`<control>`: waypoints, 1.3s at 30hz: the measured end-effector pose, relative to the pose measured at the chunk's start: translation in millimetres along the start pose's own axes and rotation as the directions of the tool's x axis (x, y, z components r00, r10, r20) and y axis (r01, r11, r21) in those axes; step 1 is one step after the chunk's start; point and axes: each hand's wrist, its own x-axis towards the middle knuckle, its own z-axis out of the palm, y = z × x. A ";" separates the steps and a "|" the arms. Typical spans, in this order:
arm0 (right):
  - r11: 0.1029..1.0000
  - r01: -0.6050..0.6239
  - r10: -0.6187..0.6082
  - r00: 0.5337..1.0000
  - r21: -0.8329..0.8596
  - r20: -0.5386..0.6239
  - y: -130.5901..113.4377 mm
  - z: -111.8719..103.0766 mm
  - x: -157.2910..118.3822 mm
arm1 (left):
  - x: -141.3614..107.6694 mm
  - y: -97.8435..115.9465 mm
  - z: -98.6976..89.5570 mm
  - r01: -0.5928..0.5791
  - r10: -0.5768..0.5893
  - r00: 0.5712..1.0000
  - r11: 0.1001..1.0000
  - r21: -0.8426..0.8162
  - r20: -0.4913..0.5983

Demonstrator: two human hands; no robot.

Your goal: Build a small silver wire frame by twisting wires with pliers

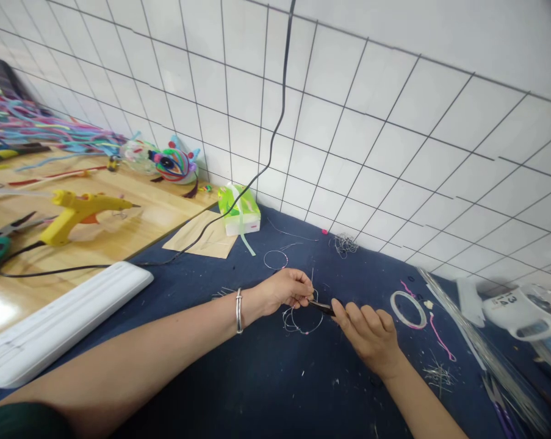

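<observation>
My left hand [291, 288], with a silver bangle at the wrist, pinches a thin wire frame [321, 320] bent into loops. Its curves hang below the fingertips, and one wire end sticks up above them. My right hand [367, 332] is wrapped round dark-handled pliers [321, 306], whose tip meets the wire at my left fingertips. The exact grip of the jaws is too small to make out. Just beyond my left hand a separate wire ring [276, 260] lies on the dark blue table surface [257, 372].
At left, a yellow glue gun [80, 213], teal-handled scissors [0, 241] and a white power bank-like bar [74, 317]. A tissue pack [239, 210] stands near the wall, crossed by a black cable [275, 134]. At right lie a tape roll [408, 310], long wires [490, 347] and wire scraps [440, 375].
</observation>
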 end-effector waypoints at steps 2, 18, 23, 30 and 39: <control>1.000 0.006 -0.006 1.000 0.003 -0.005 0.5 0.0 -0.5 | 0.3 -0.5 -0.2 -0.004 0.004 1.000 1.000 0.002 0.000; 0.997 -0.022 0.020 0.999 0.072 0.025 0.8 2.6 0.6 | -0.8 -0.7 4.4 -0.093 0.094 0.995 0.995 0.038 -0.041; 0.992 -0.037 0.029 0.998 0.123 0.060 1.1 1.1 4.1 | -1.1 0.0 8.6 -0.167 0.176 0.981 0.980 0.110 -0.080; 0.989 -0.079 0.061 0.988 0.127 0.139 -0.3 -2.2 10.0 | 1.0 0.2 8.1 -0.241 0.262 0.955 0.958 0.153 -0.135; 0.993 -0.098 0.093 0.992 0.059 0.090 -0.9 -3.1 6.5 | 3.2 0.2 3.8 -0.260 0.287 0.946 0.949 0.178 -0.147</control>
